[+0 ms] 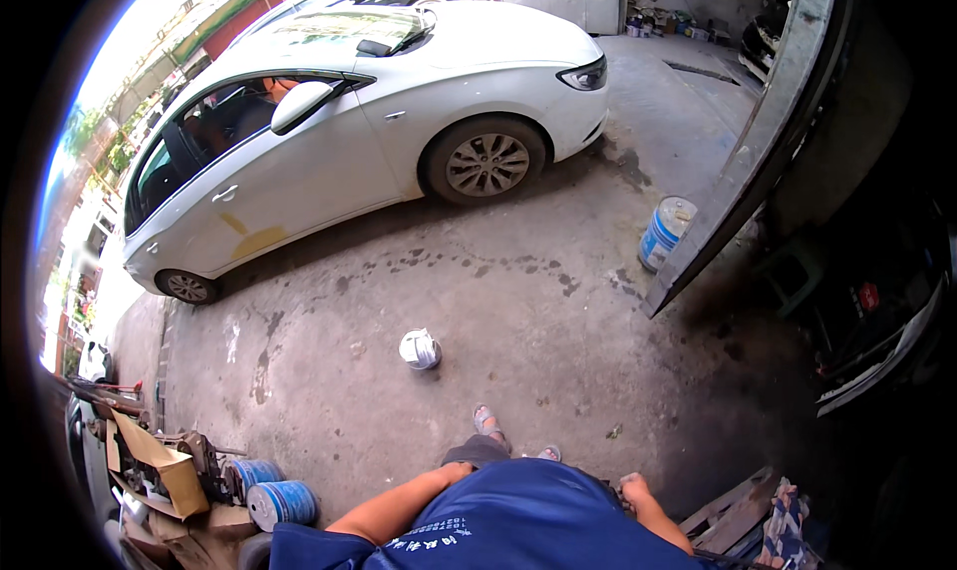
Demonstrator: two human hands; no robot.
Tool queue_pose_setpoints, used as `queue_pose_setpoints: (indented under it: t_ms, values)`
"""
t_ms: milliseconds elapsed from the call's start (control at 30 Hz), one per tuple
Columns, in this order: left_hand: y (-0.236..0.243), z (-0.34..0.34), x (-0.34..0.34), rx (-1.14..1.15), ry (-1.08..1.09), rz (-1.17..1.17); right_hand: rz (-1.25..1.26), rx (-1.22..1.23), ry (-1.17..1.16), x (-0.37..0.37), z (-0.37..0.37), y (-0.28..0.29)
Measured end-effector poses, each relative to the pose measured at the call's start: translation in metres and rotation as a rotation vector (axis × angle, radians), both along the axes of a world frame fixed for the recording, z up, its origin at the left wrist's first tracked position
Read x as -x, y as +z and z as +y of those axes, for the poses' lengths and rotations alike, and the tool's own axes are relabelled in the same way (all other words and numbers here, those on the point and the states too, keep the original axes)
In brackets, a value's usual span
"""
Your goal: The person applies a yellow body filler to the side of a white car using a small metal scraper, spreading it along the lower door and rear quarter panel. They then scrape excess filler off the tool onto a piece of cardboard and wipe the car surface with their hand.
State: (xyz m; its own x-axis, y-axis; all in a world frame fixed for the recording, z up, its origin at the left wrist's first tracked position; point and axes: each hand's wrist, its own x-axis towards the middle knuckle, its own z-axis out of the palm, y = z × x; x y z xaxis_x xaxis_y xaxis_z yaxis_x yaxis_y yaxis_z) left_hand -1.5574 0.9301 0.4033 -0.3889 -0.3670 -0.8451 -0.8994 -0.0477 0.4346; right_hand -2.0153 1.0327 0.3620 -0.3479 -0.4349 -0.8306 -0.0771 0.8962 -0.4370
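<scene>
My left hand (458, 471) hangs beside my grey shorts (477, 451), partly covered by my dark blue shirt. Its fingers are hidden. On the other side of my body my right hand (635, 489) is held low with the fingers curled in. Whatever may be inside it is too small and shaded to make out. A small whitish bucket (420, 350) stands on the concrete floor ahead of my sandalled feet, apart from both hands.
A white car (329, 161) with a yellowish patch on its rear door stands ahead. To the right, a blue-and-white drum (665, 233) is beside a metal door edge (743, 161). Blue drums (281, 505) and cardboard (164, 460) lie near left; wooden slats (733, 510) near right.
</scene>
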Motion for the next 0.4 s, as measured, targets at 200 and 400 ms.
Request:
queue_pose_setpoints:
  t_ms: [200,400]
  values:
    - [0.04,-0.07,0.027,0.158,-0.038,-0.114,-0.09,-0.056,0.04,-0.004,-0.044,0.016]
    - [-0.007,-0.182,0.023,0.077,-0.372,-0.057,-0.001,-0.06,-0.114,0.002,-0.105,-0.018]
